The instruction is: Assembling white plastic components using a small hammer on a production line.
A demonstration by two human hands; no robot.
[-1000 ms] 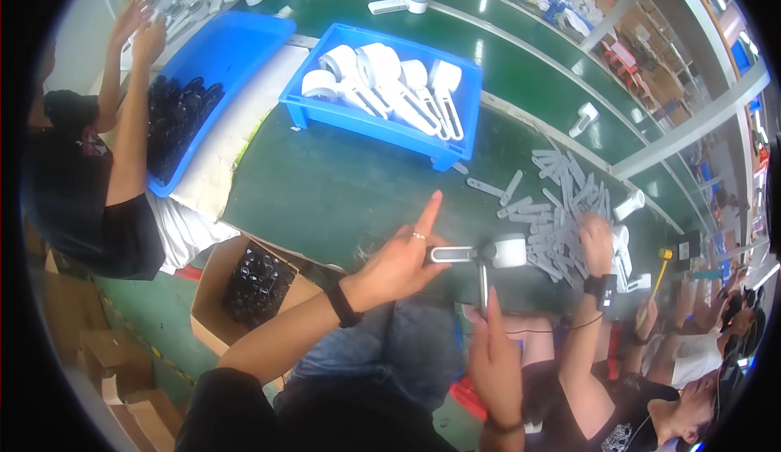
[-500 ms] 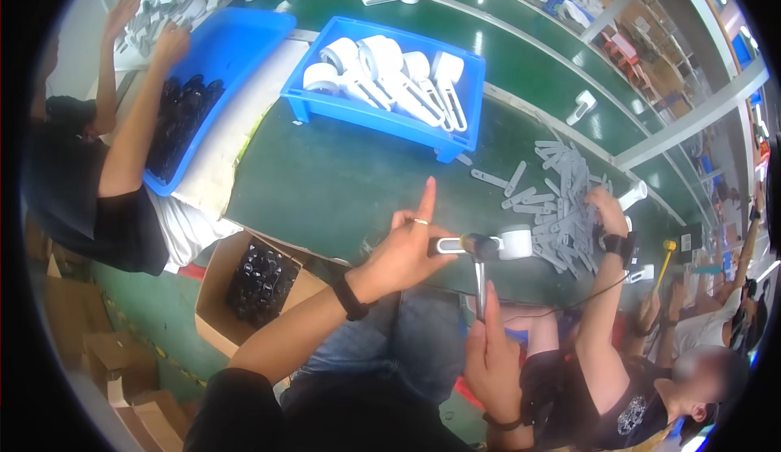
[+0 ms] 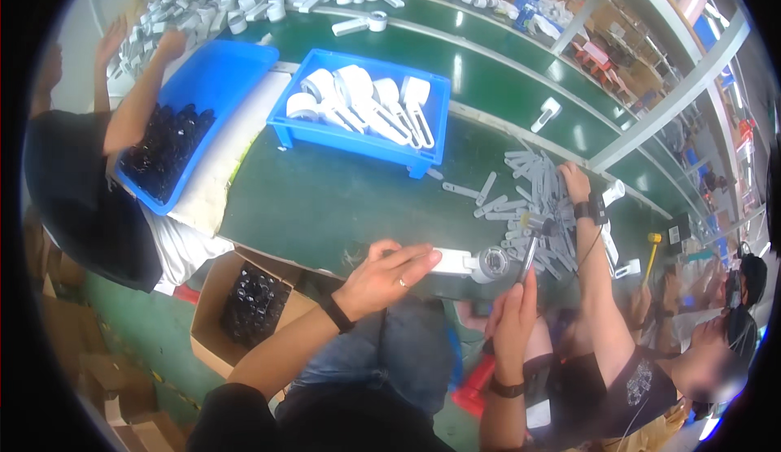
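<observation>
My left hand [image 3: 389, 279] is closed on the handle end of a white plastic part [image 3: 453, 262], which has a round ring-shaped head at its other end. The ring's opening faces up towards me. A small mallet [image 3: 530, 258] with a shiny metal shaft is gripped in my right hand [image 3: 512, 322]. Its blurred, dark and yellowish head is raised just beyond and to the right of the ring, apart from it. Loose grey strips [image 3: 537, 183] lie in a heap on the green table [image 3: 325, 200] past the mallet.
Similar white parts fill a blue bin [image 3: 350, 139] at the table's far side. A blue tray [image 3: 220, 78] of black pieces stands left, near a co-worker's arm. A cardboard box [image 3: 215, 330] sits below. At right, another co-worker's hand [image 3: 575, 182] reaches into the strips.
The mallet head has lifted off to the right, away from the white part. That part has turned, so its ring opening now shows. My left index finger has come down from pointing up.
</observation>
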